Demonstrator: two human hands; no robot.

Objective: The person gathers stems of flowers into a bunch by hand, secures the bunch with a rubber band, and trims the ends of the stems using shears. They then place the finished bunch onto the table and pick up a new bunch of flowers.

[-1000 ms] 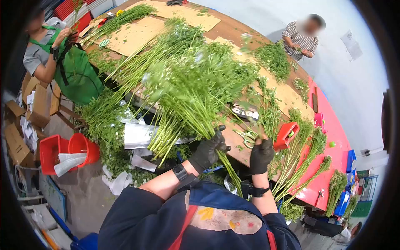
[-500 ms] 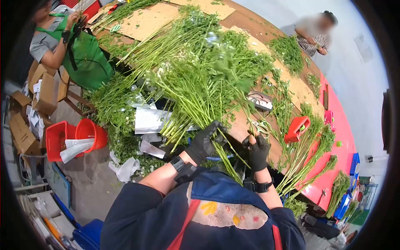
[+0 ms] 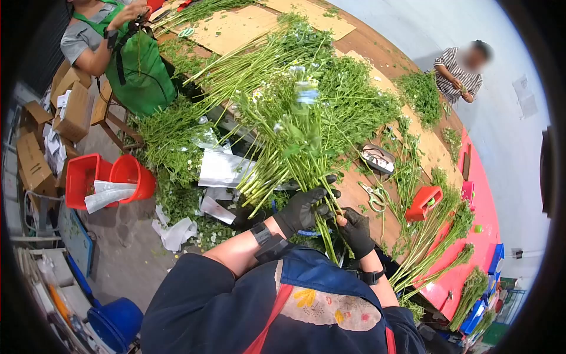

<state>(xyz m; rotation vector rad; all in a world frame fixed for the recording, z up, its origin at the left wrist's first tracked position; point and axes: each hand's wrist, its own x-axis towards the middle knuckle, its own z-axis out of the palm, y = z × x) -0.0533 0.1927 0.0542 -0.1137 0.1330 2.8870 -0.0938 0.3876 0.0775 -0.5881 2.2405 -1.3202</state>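
My left hand (image 3: 299, 212), in a dark glove, is wrapped round the lower stems of a bunch of leafy flowers (image 3: 295, 135). Small white and bluish blooms show among the blurred tops, which lean away from me over the table. Right beside it, my gloved right hand (image 3: 356, 233) is closed against the same stems, its thumb tip bare. Stem ends poke out below both hands. Green-handled scissors (image 3: 374, 197) lie on the table to the right of the bunch, near a dark case (image 3: 377, 158).
More cut stems (image 3: 359, 88) cover the brown table (image 3: 354, 203). A red holder (image 3: 423, 203) stands on the right. Red buckets (image 3: 134, 180) are on the floor at left, near cardboard boxes (image 3: 73, 112). One person (image 3: 94, 41) works at far left, another (image 3: 457, 74) at far right.
My right hand has come left and down to the stems beside my left hand, bringing a stem against the bunch. The view has shifted slightly.
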